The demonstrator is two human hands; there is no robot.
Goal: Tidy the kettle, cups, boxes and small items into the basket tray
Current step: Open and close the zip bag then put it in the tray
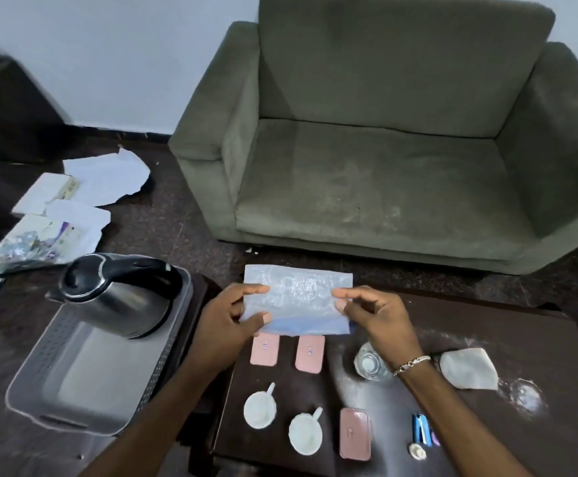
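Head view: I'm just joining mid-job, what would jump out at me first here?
Both hands, left hand and right hand, hold a flat translucent pouch above the dark table. To the left, the steel kettle already sits in the grey basket tray. Behind it all is a big green armchair.

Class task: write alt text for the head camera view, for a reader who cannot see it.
Two hands, left hand and right hand, hold a translucent plastic pouch above a dark table with two white cups and three pink boxes. A steel kettle sits in the grey basket tray.
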